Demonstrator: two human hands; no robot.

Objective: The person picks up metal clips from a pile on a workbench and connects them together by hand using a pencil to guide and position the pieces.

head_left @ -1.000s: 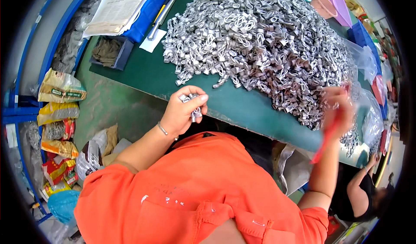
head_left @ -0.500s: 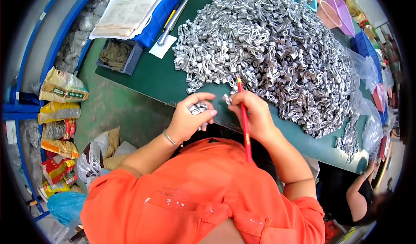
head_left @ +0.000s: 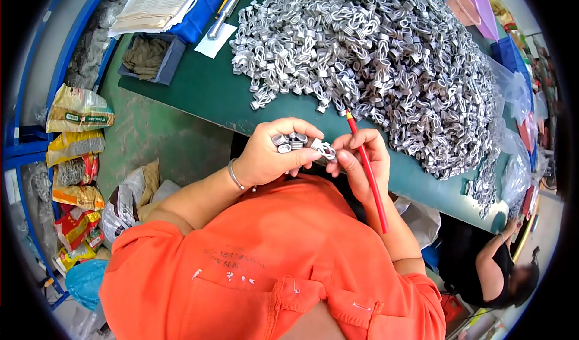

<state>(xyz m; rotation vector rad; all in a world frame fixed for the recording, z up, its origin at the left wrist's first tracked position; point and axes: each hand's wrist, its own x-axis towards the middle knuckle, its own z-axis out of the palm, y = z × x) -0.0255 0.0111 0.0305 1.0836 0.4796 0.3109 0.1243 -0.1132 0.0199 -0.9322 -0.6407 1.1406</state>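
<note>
My left hand (head_left: 265, 153) is closed around several small grey metal pieces (head_left: 288, 141), bunched in its palm and fingers. Between its thumb and fingertips, one looped grey metal piece (head_left: 325, 150) sticks out toward the right. Pinching fingers of my right hand (head_left: 365, 159) meet that piece at its right end. A red pencil (head_left: 373, 186) lies across the same right hand, its sharpened tip up toward the pile and its blunt end down by my forearm. Both hands hover just off the near table edge, in front of a large pile of similar grey looped pieces (head_left: 362, 44).
The green table (head_left: 205, 101) carries a blue bin topped with newspapers (head_left: 158, 2), a metal tool (head_left: 227, 11) and a small box with cloth (head_left: 145, 59). Plastic bags (head_left: 515, 159) hang at right, near another person (head_left: 491, 267). Filled bags (head_left: 79, 111) stand on the left shelving.
My hands have come together; the looped piece in my right fingers now touches my left fingertips. The pencil has shifted right and tilts more. The whole view has moved slightly.
</note>
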